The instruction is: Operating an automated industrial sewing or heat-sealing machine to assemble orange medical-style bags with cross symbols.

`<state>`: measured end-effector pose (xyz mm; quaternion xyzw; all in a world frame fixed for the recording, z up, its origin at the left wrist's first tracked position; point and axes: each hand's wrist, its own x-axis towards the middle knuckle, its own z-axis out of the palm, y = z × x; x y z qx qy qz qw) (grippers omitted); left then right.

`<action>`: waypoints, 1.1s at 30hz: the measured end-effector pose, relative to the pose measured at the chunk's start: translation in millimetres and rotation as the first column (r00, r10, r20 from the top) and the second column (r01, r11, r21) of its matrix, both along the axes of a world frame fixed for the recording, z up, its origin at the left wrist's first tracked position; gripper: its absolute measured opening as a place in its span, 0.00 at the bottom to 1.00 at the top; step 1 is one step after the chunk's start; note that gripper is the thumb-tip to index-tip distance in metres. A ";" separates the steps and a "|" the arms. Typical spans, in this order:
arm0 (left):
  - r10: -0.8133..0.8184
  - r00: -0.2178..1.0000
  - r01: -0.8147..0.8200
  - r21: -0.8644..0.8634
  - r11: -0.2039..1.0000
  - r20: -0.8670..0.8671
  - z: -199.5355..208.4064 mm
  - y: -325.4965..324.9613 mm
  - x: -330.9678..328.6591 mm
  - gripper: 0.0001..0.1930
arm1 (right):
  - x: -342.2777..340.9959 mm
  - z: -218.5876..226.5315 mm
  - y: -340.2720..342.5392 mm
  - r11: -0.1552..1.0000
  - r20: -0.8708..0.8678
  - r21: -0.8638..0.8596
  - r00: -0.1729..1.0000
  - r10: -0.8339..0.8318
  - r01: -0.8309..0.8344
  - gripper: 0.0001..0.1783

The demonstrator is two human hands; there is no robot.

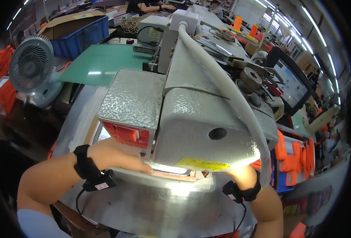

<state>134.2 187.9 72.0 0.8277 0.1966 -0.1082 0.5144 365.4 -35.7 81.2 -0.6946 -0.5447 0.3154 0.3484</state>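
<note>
My left hand [118,155] reaches in under the head of a large grey sewing machine [207,123], below its box with a red switch [127,135]. Its thumb stretches toward a flat, pale-edged frame [175,175] under the lit head; the box hides the other fingers. My right hand [243,176] comes in from the other side, close to the head's lower right corner. Glare and the machine cover its fingers, so what it touches is hidden. A smooth metal table plate [155,202] lies below both hands. Each wrist wears a black strap with a small cabled box.
A fan [32,65] stands at the left, near a blue crate [80,33] and a green sheet [104,59]. A thick grey hose [223,75] runs down over the machine. Orange pieces [294,158] and a monitor [290,81] are at the right. Other people sit farther back.
</note>
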 end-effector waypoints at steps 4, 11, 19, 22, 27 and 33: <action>0.082 0.995 -0.077 -0.101 0.992 0.052 -30.8 4.6 -2.0 0.33 | 1.2 11.0 -22.1 0.985 -0.234 -0.007 0.957 -0.169 0.172 0.24; -0.162 0.977 0.152 -0.080 0.985 -0.137 -69.1 7.2 9.4 0.49 | -0.7 7.2 -38.4 0.928 0.217 0.092 0.903 -0.372 0.360 0.18; -0.247 0.966 0.234 -0.148 0.961 -0.081 -52.9 -16.4 37.1 0.41 | 7.2 28.9 -15.7 0.976 -0.724 -0.185 0.656 -0.215 0.116 0.20; -0.221 0.972 0.207 -0.158 0.965 -0.075 -53.0 -22.5 39.6 0.39 | -16.9 77.7 8.3 0.999 -0.301 0.043 0.954 -0.001 0.015 0.23; -0.329 0.944 0.329 -0.114 0.937 0.023 -24.8 -30.9 59.6 0.37 | -17.2 78.4 -25.6 0.999 0.204 0.020 0.977 -0.053 0.050 0.26; -0.255 0.967 0.255 -0.049 0.966 0.014 -54.7 -25.3 42.1 0.39 | 15.5 26.5 -5.3 0.990 0.512 -0.081 0.847 0.140 -0.114 0.30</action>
